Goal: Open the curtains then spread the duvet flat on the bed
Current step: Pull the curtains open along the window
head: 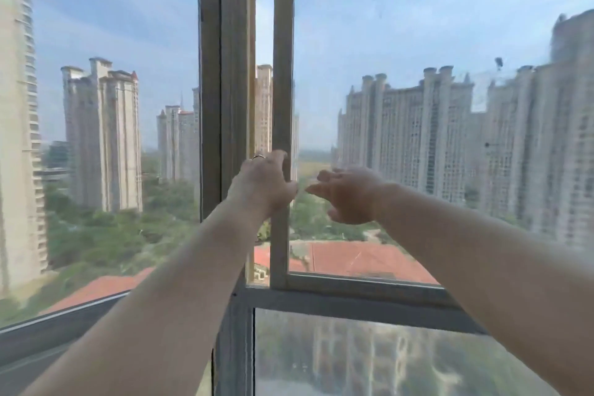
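Right now your two bare arms reach straight out to a tall window with a dull grey-brown metal frame, high-rise blocks and red roofs beyond the glass. Your left hand, a ring on one finger, curls around the narrow upright edge of the sliding window sash, fingers hooked over its far side. Just to the right of that grip, your right hand hovers slack and holds nothing, fingers loosely spread and pointing toward the left hand, close but not touching it. No curtain shows anywhere near either hand, and neither the duvet nor the bed is in view, so I cannot tell where they lie. With the glass fully uncovered, the curtains seem already drawn aside. If you mean to slide the sash, keep the left fingers wrapped firmly, set the right palm just below that grip, and push evenly sideways so the panel does not jam. Then turn to find the duvet.
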`<state>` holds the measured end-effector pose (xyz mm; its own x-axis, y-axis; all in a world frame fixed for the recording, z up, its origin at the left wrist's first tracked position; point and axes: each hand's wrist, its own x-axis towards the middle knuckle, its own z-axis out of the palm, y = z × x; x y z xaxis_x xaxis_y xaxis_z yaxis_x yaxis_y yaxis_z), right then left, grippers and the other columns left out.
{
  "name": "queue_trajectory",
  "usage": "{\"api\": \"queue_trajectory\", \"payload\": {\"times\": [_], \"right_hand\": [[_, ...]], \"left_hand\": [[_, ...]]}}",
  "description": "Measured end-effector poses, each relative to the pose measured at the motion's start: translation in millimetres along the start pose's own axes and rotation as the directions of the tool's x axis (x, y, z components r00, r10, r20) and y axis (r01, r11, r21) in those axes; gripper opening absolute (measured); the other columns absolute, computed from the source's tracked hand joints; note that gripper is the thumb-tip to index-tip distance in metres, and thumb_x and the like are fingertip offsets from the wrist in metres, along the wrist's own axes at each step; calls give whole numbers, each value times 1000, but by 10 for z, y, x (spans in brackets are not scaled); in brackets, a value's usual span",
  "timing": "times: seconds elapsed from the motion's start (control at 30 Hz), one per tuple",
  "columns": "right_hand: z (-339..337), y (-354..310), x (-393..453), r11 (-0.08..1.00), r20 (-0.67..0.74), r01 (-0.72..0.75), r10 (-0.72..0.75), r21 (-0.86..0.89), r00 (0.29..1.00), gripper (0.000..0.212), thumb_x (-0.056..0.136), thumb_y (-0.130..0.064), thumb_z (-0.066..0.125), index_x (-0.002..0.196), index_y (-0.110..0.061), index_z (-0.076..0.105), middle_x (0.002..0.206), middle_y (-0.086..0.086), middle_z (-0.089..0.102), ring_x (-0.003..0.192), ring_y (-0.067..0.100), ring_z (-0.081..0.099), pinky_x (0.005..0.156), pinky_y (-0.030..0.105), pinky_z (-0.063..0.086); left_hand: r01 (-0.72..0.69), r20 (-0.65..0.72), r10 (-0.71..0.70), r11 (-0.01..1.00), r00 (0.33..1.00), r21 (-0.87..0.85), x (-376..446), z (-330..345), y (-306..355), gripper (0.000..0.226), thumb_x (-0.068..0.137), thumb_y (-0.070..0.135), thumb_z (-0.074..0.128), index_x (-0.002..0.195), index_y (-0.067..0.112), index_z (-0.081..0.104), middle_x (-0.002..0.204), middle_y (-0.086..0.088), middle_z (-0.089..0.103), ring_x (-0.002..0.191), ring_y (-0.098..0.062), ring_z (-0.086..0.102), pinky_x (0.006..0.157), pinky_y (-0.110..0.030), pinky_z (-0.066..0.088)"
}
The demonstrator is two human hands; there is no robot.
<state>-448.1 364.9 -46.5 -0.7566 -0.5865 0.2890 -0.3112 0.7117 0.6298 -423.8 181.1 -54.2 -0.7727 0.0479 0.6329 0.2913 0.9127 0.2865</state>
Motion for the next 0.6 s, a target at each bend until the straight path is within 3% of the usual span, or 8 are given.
{"api": "queue_trajectory", "payload": {"times": [0.1, 0.27, 0.33, 0.47, 0.6], "right_hand": [[436, 649, -633, 992, 149, -119, 122, -30, 981, 63, 97, -36, 52, 154, -29, 27, 157, 7, 33, 142, 26, 38, 109, 44, 43], [1039, 1368, -1530, 952, 289, -302, 303, -49, 908, 61, 95, -36, 54, 152, -30, 32, 152, 5, 41, 133, 28, 49, 99, 45, 51], [1319, 1616, -1862, 935, 346, -347, 351, -74, 870, 61, 94, -38, 54, 151, -33, 33, 155, 3, 37, 135, 28, 48, 99, 47, 50], [1723, 2065, -2471, 904, 439, -390, 426, -173, 791, 56, 93, -35, 55, 146, -32, 40, 153, 6, 40, 130, 28, 52, 90, 45, 52], [1950, 2551, -3080, 827, 504, -509, 553, -239, 663, 47, 89, -28, 56, 135, -28, 51, 132, 6, 58, 116, 26, 60, 78, 38, 52]], "left_hand": [[-83, 99, 99, 985, 990, -149, 166, 619, 768, 63, 88, 36, 57, 145, 17, 40, 140, -16, 51, 127, -34, 48, 107, -43, 39], [-233, 170, 294, 923, 941, -305, 404, 1480, 1886, 63, 87, 41, 61, 144, 18, 43, 134, -15, 58, 125, -32, 51, 109, -43, 35], [-291, 175, 377, 878, 909, -381, 470, 1773, 2343, 62, 88, 40, 62, 143, 19, 44, 134, -14, 59, 123, -32, 54, 107, -45, 40], [-439, 71, 563, 710, 823, -550, 515, 2289, 3220, 54, 87, 33, 62, 138, 21, 49, 134, -11, 58, 121, -27, 55, 103, -39, 45], [-562, -31, 737, 486, 675, -670, 518, 2730, 4165, 52, 88, 33, 59, 139, 25, 48, 138, -4, 54, 122, -25, 54, 100, -37, 44]]}}
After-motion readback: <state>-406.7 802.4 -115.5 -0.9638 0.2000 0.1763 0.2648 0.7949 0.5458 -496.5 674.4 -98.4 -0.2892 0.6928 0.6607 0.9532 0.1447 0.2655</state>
